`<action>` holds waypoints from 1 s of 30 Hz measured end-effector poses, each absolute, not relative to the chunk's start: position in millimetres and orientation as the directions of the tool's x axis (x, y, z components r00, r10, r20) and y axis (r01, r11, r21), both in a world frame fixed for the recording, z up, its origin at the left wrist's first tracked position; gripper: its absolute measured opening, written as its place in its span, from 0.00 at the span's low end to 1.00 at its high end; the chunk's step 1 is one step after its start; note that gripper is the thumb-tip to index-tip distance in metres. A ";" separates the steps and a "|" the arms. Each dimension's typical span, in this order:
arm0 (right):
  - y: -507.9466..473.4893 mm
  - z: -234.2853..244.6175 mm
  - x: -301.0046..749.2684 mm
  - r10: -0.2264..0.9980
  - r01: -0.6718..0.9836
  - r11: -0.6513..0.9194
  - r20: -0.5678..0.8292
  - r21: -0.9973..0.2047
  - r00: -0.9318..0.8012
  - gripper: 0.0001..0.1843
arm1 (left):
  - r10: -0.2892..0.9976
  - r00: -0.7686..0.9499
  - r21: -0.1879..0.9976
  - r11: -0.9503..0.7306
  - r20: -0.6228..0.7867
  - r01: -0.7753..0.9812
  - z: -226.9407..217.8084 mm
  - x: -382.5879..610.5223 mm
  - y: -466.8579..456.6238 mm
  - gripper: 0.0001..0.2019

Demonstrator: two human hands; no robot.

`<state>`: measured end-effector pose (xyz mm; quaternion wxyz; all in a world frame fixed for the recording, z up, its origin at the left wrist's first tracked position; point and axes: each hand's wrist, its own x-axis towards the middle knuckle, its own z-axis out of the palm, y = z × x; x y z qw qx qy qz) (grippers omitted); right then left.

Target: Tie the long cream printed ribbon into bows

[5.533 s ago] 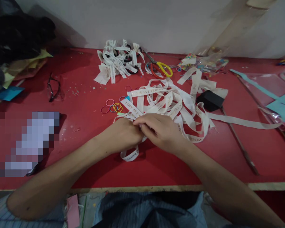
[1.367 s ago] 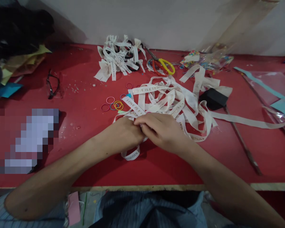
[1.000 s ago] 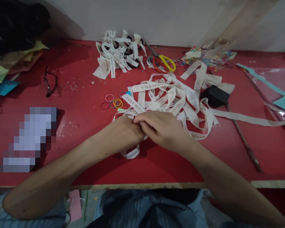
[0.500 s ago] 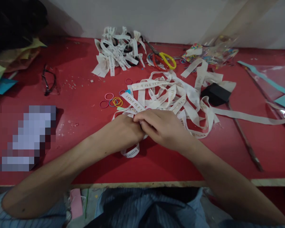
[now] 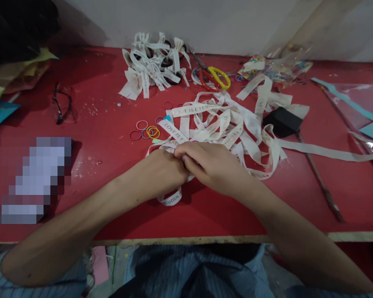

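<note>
left hand (image 5: 162,174), right hand (image 5: 214,167) unmoved, clasping ribbon (image 5: 171,199)

Red-topped worktable (image 5: 99,124) against a plain whitish wall (image 5: 205,20), dim light.

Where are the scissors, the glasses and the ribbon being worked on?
scissors (image 5: 218,71): head view, on the yellow handle.
glasses (image 5: 62,103): head view, on the dark frame.
ribbon (image 5: 170,199): head view, on the printed loop at its near end.
</note>
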<state>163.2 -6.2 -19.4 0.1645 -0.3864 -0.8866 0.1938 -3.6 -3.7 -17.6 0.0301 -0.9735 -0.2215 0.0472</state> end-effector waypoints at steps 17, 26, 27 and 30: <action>-5.2 -18.9 163.0 0.744 0.637 0.630 0.112 -0.444 -0.658 0.11 | 0.441 0.897 -0.074 -0.896 -0.030 0.438 -22.1 -3.4 -4.2 0.07; -5.8 -17.9 162.2 0.760 0.655 0.608 0.091 -0.449 -0.644 0.12 | 0.454 0.889 -0.062 -0.891 -0.062 0.451 -24.4 -3.9 -4.4 0.08; -5.9 -18.1 162.1 0.759 0.654 0.609 0.091 -0.449 -0.644 0.12 | 0.455 0.888 -0.063 -0.890 -0.062 0.451 -24.4 -4.0 -4.4 0.08; -6.2 -18.6 161.7 0.757 0.652 0.611 0.090 -0.449 -0.647 0.12 | 0.458 0.885 -0.072 -0.888 -0.077 0.454 -23.9 -4.0 -4.5 0.08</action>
